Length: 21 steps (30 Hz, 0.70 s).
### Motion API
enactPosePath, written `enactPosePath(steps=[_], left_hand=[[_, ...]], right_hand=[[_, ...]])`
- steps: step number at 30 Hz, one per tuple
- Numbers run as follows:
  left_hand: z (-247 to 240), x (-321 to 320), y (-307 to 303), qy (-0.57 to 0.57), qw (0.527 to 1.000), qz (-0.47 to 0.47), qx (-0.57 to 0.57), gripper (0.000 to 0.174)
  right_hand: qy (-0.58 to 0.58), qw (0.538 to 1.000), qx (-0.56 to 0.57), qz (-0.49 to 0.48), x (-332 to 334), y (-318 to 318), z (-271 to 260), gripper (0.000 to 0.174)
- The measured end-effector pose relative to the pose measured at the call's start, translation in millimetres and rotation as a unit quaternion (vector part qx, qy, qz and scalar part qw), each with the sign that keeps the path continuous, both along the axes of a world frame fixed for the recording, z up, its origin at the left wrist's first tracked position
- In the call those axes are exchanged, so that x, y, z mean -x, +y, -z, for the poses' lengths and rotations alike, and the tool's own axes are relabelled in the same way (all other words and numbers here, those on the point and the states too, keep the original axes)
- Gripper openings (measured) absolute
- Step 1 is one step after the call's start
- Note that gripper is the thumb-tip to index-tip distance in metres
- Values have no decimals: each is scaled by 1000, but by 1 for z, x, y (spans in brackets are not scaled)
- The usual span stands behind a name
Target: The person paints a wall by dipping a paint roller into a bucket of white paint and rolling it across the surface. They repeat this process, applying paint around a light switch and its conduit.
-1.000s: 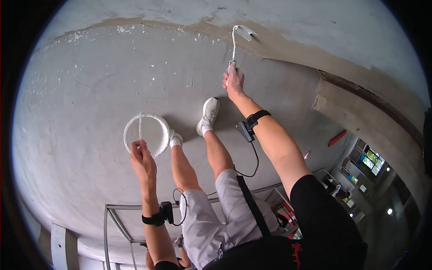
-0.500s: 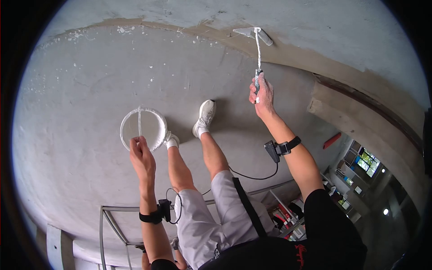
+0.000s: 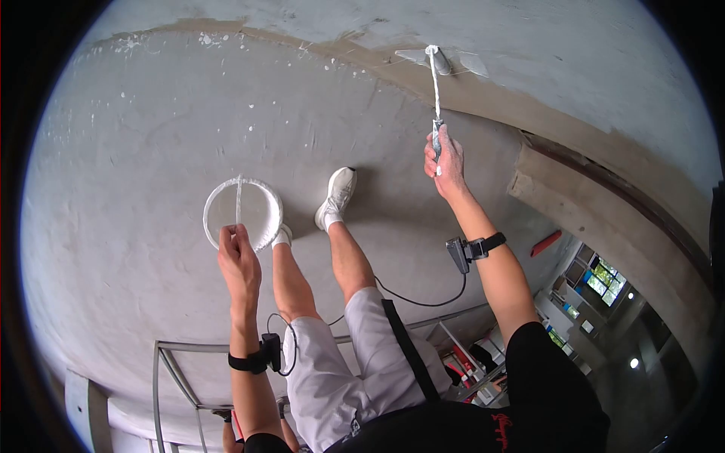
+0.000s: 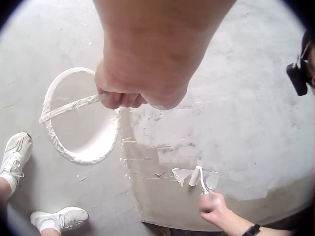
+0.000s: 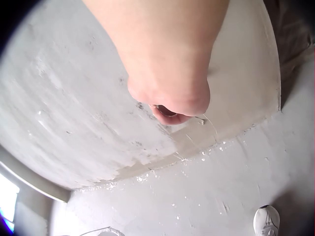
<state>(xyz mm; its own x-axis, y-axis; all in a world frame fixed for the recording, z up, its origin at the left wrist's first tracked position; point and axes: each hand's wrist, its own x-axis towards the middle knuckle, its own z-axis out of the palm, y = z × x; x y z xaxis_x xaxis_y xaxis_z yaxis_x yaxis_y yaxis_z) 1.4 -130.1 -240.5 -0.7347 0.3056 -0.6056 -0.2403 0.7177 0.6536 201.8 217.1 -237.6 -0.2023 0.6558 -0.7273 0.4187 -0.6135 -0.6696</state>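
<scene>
My left hand grips the handle of a round bucket, its rim crusted white and its inside coated white. In the left wrist view my fingers curl over this handle above the bucket's opening. My right hand is wrapped around the grip of a paint roller, whose frame is caked in white. Against the lower wall lies the roller, with a pale wet patch on its right and another on its left. In the right wrist view my hand hides most of the roller.
White spatter dots the grey floor along the wall's foot. My white shoe stands between bucket and wall. Behind me are a metal frame and another person's legs. A red object lies near a ledge at the right.
The roller and my right hand have moved to the right along the wall, then only slightly in the last half second. Pale patches now show beside the roller. The bucket stays in my left hand.
</scene>
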Motion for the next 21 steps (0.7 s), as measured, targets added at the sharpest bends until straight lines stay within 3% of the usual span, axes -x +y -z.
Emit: enactPosePath(steps=[8,12,15,21], left_hand=[[9,1,-11,-12,1000,-20,12,26],[13,2,-16,-3,1000,-7,24,26],[13,4,-17,-1,1000,-10,29,26],[6,8,-18,-19,999,-31,16,27]], right_hand=[[-54,998,19,-33,71,-5,101,42],[-63,997,4,-37,92,-14,121,44],[-54,998,2,-14,95,-19,109,42],[-34,999,-38,16,50,-28,26,42]])
